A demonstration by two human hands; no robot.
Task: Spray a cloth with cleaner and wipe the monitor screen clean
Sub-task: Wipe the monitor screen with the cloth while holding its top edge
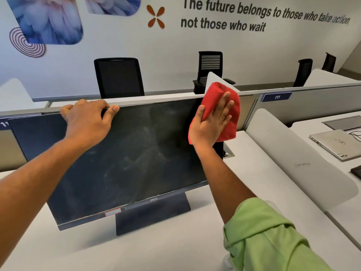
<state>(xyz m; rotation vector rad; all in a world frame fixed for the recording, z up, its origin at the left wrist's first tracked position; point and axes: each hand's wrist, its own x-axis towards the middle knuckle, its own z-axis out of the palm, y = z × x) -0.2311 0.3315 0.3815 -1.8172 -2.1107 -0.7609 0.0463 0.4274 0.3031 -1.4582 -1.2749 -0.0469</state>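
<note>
Up close, smudged dark monitor [125,159], left hand [88,122] gripping its top, flat right hand [212,122] pressing red cloth [224,106]

cloth [224,98]: red
monitor screen [125,153]: black — pale smeary streaks
sleeve [269,237]: light green
chairs [119,77]: black
desk [175,241]: white

monitor [125,159] on desk [175,249], chairs [119,77] behind partition [175,95]; laptop [336,143] on desk to the right

The left hand [88,122] grips the monitor's [117,163] top edge; the right hand [212,122] presses a red cloth [232,114] flat against its upper right corner.
</note>
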